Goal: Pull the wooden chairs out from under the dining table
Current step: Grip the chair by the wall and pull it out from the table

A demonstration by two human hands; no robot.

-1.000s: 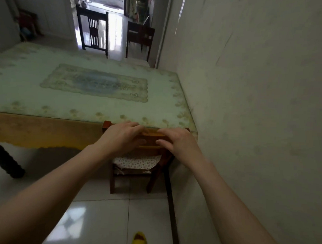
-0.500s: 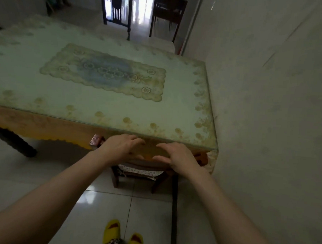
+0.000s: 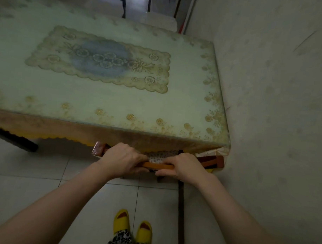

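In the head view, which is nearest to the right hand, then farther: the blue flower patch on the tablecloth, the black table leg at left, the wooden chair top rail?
1. Wooden chair top rail: gripped by the right hand.
2. Blue flower patch: up the table, left.
3. Black table leg: far left, by the floor.

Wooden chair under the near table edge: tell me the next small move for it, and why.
Probably a straight pull back toward the yellow slippers. Both the left hand and the right hand are closed on the top rail of the wooden chair, whose cushioned seat sits mostly under the dining table. The wall is close on the right, so pulling straight should avoid scraping it.
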